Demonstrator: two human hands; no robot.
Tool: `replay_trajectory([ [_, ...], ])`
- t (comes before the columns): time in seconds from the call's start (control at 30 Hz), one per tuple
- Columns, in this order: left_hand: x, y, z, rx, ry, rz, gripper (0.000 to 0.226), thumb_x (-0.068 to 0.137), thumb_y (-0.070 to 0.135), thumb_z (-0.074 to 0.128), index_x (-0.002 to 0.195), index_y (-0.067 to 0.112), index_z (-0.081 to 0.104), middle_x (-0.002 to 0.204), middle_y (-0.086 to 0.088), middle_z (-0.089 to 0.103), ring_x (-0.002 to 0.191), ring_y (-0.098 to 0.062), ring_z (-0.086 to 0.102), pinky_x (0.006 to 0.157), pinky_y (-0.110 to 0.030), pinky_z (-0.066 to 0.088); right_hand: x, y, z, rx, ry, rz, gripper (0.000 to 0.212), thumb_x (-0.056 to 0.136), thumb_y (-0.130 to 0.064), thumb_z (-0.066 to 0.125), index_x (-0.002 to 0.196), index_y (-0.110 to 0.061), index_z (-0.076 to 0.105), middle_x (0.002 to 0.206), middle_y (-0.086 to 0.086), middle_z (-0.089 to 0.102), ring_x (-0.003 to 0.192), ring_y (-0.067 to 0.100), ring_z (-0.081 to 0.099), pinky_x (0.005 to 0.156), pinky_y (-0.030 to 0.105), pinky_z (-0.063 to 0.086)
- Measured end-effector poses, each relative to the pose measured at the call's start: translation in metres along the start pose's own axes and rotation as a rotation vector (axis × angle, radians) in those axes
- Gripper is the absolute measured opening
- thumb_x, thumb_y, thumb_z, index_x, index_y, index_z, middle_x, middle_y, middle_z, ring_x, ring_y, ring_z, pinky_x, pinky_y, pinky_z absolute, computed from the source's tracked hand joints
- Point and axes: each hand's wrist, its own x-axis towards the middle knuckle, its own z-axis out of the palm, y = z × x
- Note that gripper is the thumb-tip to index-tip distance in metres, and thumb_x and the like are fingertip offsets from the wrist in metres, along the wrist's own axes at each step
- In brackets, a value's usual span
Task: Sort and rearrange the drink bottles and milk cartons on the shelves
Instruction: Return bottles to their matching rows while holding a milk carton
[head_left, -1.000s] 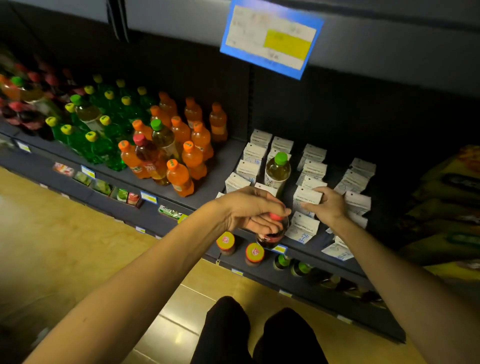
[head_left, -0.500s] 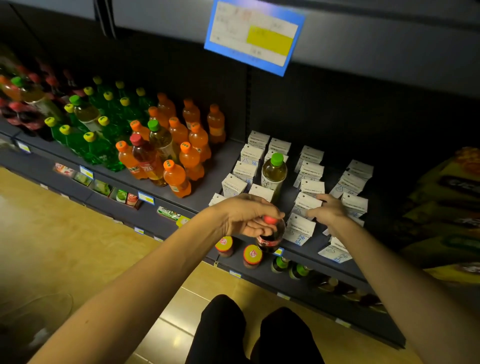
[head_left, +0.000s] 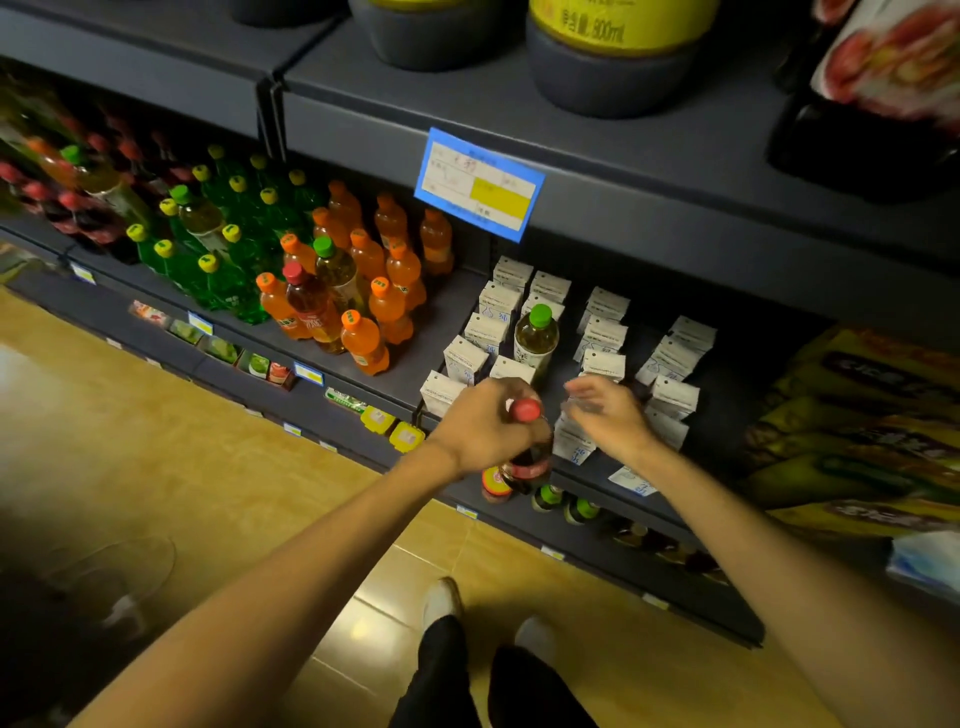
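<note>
Left hand (head_left: 480, 426) grips the red-capped cola bottle (head_left: 527, 452) by its neck, at the shelf edge just in front of the milk cartons (head_left: 602, 332); its red label is unreadable. Right hand (head_left: 605, 413) hovers beside, fingers loose, holding nothing.

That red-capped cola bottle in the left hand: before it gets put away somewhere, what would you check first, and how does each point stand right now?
1. Grip on the red-capped cola bottle: the left hand wraps its neck and shoulder. Ok.
2. Bottle lifted off the shelf edge: its base is hidden. Cannot tell.
3. Right hand free: fingers spread, holding nothing, above the milk cartons. Ok.
4. Matching place: red-capped bottles stand far left on the shelf. Ok.
5. Room among them: too dark and blurred. Cannot tell.
6. Cartons sorted: a green-capped bottle stands among them. Not ok.
</note>
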Motion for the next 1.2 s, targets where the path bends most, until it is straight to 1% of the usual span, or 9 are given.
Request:
replay_trajectory([
  [0.07,-0.008,0.005,-0.005,-0.134,0.028,-0.005,0.012,0.084,0.02,0.071,0.095,0.016,0.069,0.078,0.004,0.07,0.071,-0.01,0.065,0.062,-0.024,0.054,-0.012,-0.011,0.002,0.104,-0.064,0.0,0.012,0.095,-0.012,0.063,0.106,-0.014,0.068,0.105,0.002,0.068,0.105,0.017,0.061,0.088,0.021,0.047],
  [0.17,-0.018,0.015,-0.012,-0.296,0.077,0.003,0.006,0.088,0.014,0.068,0.09,0.009,0.069,0.043,0.013,0.051,0.035,-0.001,0.044,0.038,-0.01,0.032,-0.023,-0.018,0.001,0.297,-0.149,0.088,0.017,0.1,-0.025,0.057,0.092,-0.023,0.072,0.099,-0.001,0.071,0.104,0.018,0.062,0.094,0.03,0.046],
  [0.3,-0.025,0.019,-0.022,-0.545,0.169,-0.017,0.01,0.089,0.015,0.064,0.081,0.011,0.068,0.044,0.006,0.041,0.037,-0.01,0.031,0.039,-0.016,0.023,-0.041,-0.027,-0.003,0.412,-0.282,0.228,0.047,0.088,-0.065,0.055,0.115,-0.029,0.07,0.122,0.004,0.07,0.118,0.024,0.062,0.105,0.05,0.046],
  [0.43,-0.028,0.017,-0.027,-0.728,0.22,-0.062,0.012,0.09,0.018,0.061,0.081,0.013,0.067,0.045,0.005,0.033,0.04,-0.011,0.024,0.044,-0.021,0.015,-0.065,-0.048,-0.012,0.513,-0.509,0.274,0.067,0.092,-0.068,0.031,0.121,-0.017,0.064,0.11,0.02,0.071,0.097,0.033,0.07,0.068,0.039,0.059],
  [0.63,-0.025,0.013,-0.018,-0.667,0.365,-0.105,0.027,0.09,0.044,0.064,0.09,0.017,0.065,0.057,0.007,0.048,0.045,-0.007,0.04,0.042,-0.019,0.029,-0.081,-0.06,-0.001,0.585,-0.37,0.294,0.074,0.093,-0.067,0.037,0.119,-0.003,0.063,0.081,0.018,0.068,0.058,0.026,0.063,0.043,0.027,0.047],
  [0.73,-0.027,0.012,-0.006,-0.696,0.365,-0.102,0.042,0.087,0.052,0.062,0.114,0.019,0.059,0.095,0.007,0.064,0.08,-0.002,0.063,0.061,-0.015,0.045,-0.088,-0.066,0.006,0.765,-0.343,0.354,0.071,0.099,-0.063,0.03,0.109,0.0,0.064,0.073,0.017,0.065,0.053,0.025,0.058,0.04,0.023,0.042],
  [0.83,-0.028,0.008,0.008,-0.767,0.289,-0.114,0.071,0.075,0.074,0.06,0.122,0.022,0.056,0.118,0.0,0.064,0.111,-0.017,0.061,0.091,-0.031,0.048,-0.093,-0.076,0.012,0.909,-0.349,0.422,0.07,0.1,-0.06,0.029,0.103,0.001,0.064,0.071,0.016,0.063,0.052,0.023,0.057,0.04,0.022,0.038],
  [0.97,-0.024,0.012,0.017,-0.822,0.192,-0.137,0.093,0.063,0.089,0.053,0.125,0.02,0.061,0.112,-0.012,0.069,0.097,-0.024,0.068,0.098,-0.041,0.05,-0.096,-0.081,0.02,0.993,-0.344,0.485,0.071,0.1,-0.06,0.028,0.105,0.002,0.063,0.071,0.017,0.062,0.052,0.023,0.057,0.037,0.021,0.039],
  [1.2,-0.022,0.004,0.011,-0.891,0.172,-0.135,0.077,0.066,0.089,0.046,0.116,0.033,0.063,0.121,-0.002,0.067,0.116,-0.02,0.06,0.112,-0.047,0.037,-0.098,-0.075,0.025,1.013,-0.369,0.516,0.076,0.095,-0.068,0.031,0.098,-0.001,0.067,0.073,0.013,0.064,0.054,0.02,0.056,0.039,0.02,0.037],
])
